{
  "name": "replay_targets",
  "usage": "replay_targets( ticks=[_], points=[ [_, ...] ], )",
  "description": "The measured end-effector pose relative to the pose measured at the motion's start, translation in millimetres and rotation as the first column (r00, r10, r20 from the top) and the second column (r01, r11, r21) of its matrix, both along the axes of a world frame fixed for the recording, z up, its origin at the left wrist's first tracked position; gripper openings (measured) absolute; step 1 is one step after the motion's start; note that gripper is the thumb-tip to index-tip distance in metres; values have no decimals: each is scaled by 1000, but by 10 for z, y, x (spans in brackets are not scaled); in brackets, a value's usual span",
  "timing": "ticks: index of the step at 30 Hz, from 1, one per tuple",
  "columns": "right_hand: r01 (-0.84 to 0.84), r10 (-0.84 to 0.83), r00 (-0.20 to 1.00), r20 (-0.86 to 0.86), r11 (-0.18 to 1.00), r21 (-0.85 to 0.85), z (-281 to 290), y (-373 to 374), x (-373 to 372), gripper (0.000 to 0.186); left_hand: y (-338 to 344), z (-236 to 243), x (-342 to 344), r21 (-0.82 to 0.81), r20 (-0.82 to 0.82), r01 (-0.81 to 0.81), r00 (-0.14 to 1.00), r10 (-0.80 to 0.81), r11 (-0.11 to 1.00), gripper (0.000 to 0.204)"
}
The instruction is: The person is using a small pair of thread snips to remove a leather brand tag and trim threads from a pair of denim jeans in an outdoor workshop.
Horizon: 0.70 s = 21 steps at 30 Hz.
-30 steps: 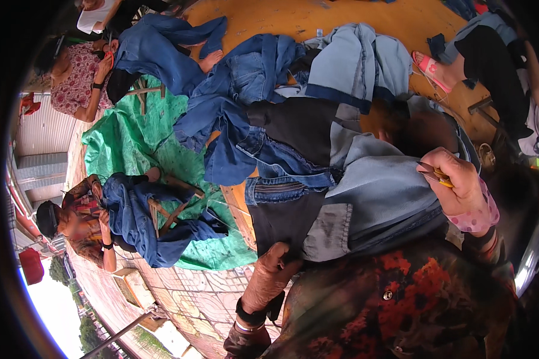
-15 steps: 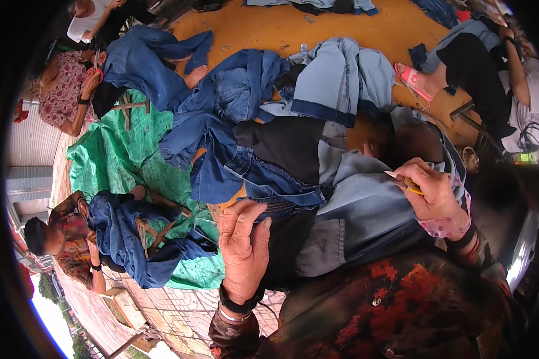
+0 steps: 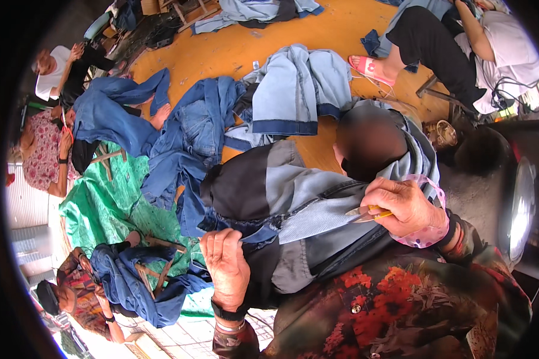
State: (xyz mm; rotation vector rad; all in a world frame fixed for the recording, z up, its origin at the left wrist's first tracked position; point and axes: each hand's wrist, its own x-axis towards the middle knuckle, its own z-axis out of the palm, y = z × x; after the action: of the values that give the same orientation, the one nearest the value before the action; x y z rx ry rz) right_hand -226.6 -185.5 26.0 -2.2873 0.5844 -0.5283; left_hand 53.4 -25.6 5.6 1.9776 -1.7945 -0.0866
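My right hand (image 3: pixel 401 209) is closed round small yellow thread snips (image 3: pixel 370 213), their pointed tips facing left over the cloth. Beneath them, a denim garment (image 3: pixel 323 218) of light-blue and black panels lies across my lap, with a grey pocket-like patch (image 3: pixel 292 272) near me. My left hand (image 3: pixel 226 266) is at the left edge of this cloth, fingers curled and pressed together. Whatever lies between those fingers is hidden. A clear pink-dotted band (image 3: pixel 428 230) circles my right wrist. Just beyond the garment sits a blurred, dark round shape (image 3: pixel 371 143).
More jeans (image 3: pixel 200 113) and light-blue denim pieces (image 3: pixel 287 90) lie ahead on an orange-brown surface (image 3: pixel 212 51). A green sheet (image 3: pixel 120 191) spreads at left. People sit around with denim; one at far left holds red-handled scissors (image 3: pixel 66 122). A fan-like round object (image 3: pixel 521 209) stands right.
My view has shifted, moving the surroundings. My right hand has moved down and left with the snips, closer to the cloth. My left fingers have curled in, and the light-blue panel lies differently.
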Motion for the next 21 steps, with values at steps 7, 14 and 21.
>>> replay_targets(
  ticks=[7, 14, 21],
  points=[
    [-37, 37, 997, 66, 999, -15, -40, 4, -153, 22, 122, 212, -145, 139, 9, -37, 999, 36, 990, 18],
    [-68, 68, 997, 46, 998, -17, 25, 32, -222, 23, -406, 386, -653, 362, 70, 233, 959, -275, 903, 86],
    [437, -413, 822, 392, 899, 30, 0, -169, -960, 16, -313, 312, -422, 196, 97, 161, 978, -182, 967, 24]
  ],
)
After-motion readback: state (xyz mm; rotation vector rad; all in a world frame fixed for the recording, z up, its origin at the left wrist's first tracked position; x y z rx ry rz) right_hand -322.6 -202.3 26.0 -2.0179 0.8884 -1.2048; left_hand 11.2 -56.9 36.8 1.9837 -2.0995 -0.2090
